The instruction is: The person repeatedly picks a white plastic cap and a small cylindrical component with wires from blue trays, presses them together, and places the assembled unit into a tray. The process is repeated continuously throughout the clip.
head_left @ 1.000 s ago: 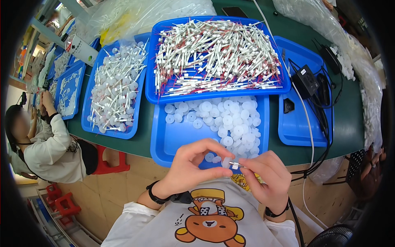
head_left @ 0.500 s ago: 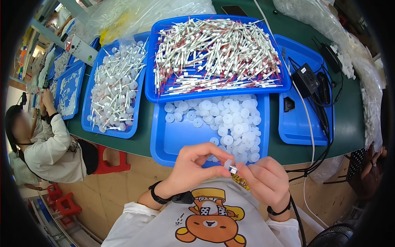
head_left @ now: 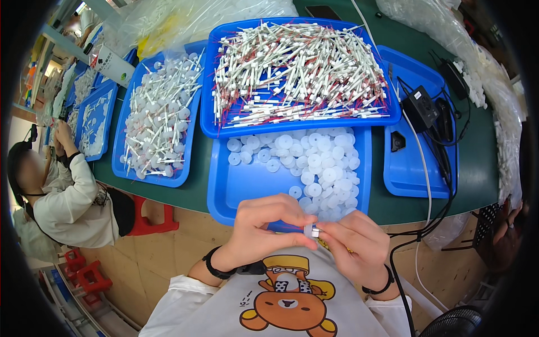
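— Where to look first?
— Just above the printed shirt [head_left: 283, 306], taken here as the clock's centre: a small translucent disc [head_left: 308, 230], nearly edge-on.

— And the hands?
— Left hand [head_left: 266, 226], toward nine o'clock, pinching the disc between thumb and forefinger. Right hand [head_left: 359, 242], between three and four, pinching a small white piece [head_left: 316, 233] against or just beside the disc. Fully joined or not: too small to tell.

— What else, around them?
— On the green desk [head_left: 477, 154], at twelve, a blue tray [head_left: 241, 190] of loose discs [head_left: 323, 175], partly covered by an upper tray [head_left: 309, 131] heaped with white sticks [head_left: 297, 73] and red strands. Toward ten, a left tray [head_left: 150, 178] of discs and sticks, mixed.

— How to handle the disc?
— Probably very light, smooth, fairly stiff, perhaps slippery. Best taken by opposite edges of the rim, leaving the centre free. White piece: likely light too, best gripped close to the disc, against bending.
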`<state>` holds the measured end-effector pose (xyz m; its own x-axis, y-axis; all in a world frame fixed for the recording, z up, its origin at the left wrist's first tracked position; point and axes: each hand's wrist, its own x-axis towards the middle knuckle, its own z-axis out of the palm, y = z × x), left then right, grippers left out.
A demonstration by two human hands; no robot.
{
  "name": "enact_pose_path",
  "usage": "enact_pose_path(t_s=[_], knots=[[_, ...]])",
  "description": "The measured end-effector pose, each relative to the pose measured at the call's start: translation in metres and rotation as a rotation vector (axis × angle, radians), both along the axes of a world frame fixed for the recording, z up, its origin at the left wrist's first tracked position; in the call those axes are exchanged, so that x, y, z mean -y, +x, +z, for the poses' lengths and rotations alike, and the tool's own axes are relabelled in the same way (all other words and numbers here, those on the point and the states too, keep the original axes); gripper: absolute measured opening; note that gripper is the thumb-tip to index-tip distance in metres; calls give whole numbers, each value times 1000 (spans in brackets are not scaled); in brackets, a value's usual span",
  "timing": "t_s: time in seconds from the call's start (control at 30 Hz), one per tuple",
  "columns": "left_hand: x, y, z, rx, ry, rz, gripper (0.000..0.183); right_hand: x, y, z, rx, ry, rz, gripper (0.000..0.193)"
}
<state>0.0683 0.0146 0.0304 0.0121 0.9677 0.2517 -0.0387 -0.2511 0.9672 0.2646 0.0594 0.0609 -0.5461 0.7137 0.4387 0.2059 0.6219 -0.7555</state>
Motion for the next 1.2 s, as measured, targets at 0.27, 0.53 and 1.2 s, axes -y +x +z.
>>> enact_pose_path(t_s=[0.27, 0.53, 1.2], knots=[[10, -10, 7, -337, -58, 64, 28, -1, -3, -1, 157, -247, 65, 22], [5, -111, 37, -388, -74, 924, 30, -15, -8, 29, 237, -177, -80, 29], [6, -4, 4, -858, -189, 83, 13, -137, -53, 29, 518, 436, -139, 8]])
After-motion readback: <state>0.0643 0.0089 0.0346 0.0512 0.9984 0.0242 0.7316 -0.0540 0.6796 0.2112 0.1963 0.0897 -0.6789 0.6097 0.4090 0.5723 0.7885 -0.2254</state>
